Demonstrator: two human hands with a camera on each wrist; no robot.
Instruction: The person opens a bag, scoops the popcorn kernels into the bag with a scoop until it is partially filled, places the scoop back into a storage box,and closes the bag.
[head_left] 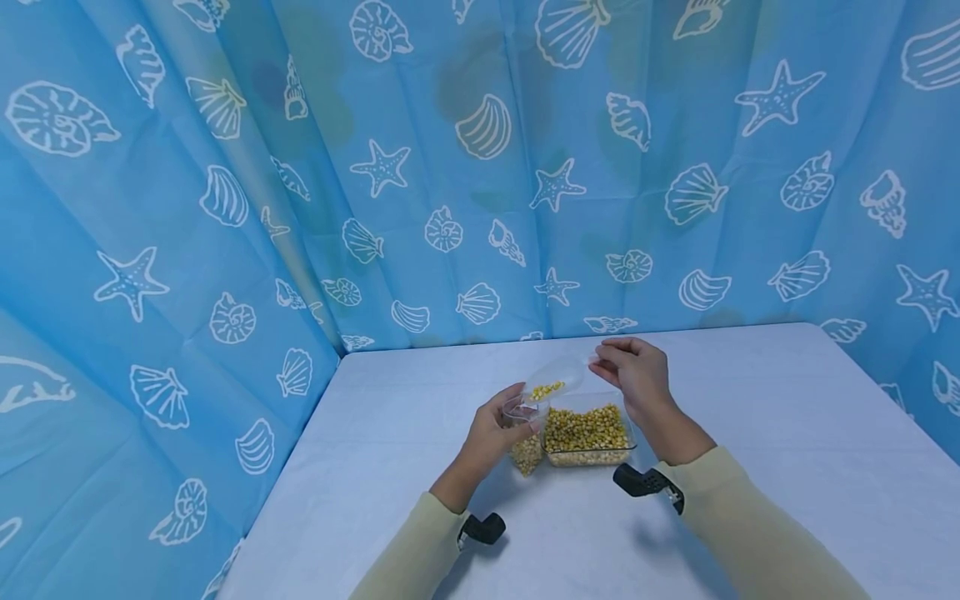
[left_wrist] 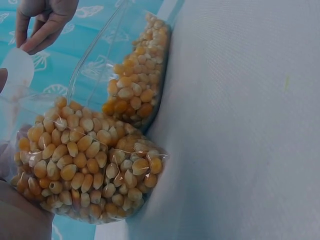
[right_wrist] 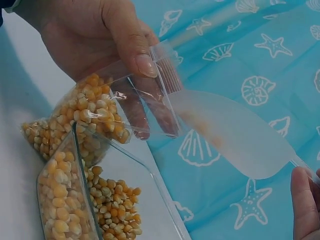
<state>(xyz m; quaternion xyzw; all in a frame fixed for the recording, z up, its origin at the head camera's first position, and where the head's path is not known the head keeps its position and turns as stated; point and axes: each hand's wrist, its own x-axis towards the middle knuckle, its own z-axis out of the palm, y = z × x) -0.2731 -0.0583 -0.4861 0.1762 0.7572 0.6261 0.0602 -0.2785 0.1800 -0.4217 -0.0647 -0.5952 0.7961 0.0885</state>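
Observation:
My left hand [head_left: 486, 435] holds a clear zip bag [left_wrist: 82, 162] partly filled with corn kernels, thumb on one side and fingers at the other near its mouth. My right hand [head_left: 636, 375] pinches the thin handle of a translucent white scoop [right_wrist: 240, 135]. A small heap of yellow kernels [head_left: 547, 390] lies in the scoop, whose front end is at the bag's mouth. Below my right hand, a clear rectangular container [head_left: 588, 451] holds many more corn kernels [head_left: 585, 427]. The filled lower part of the bag hangs right beside the container's left wall.
A white cloth covers the table [head_left: 420, 417]. Blue curtains [head_left: 480, 208] with white shell and starfish prints stand behind it and along the left. Black wrist cameras [head_left: 483, 529] are worn over both sleeves.

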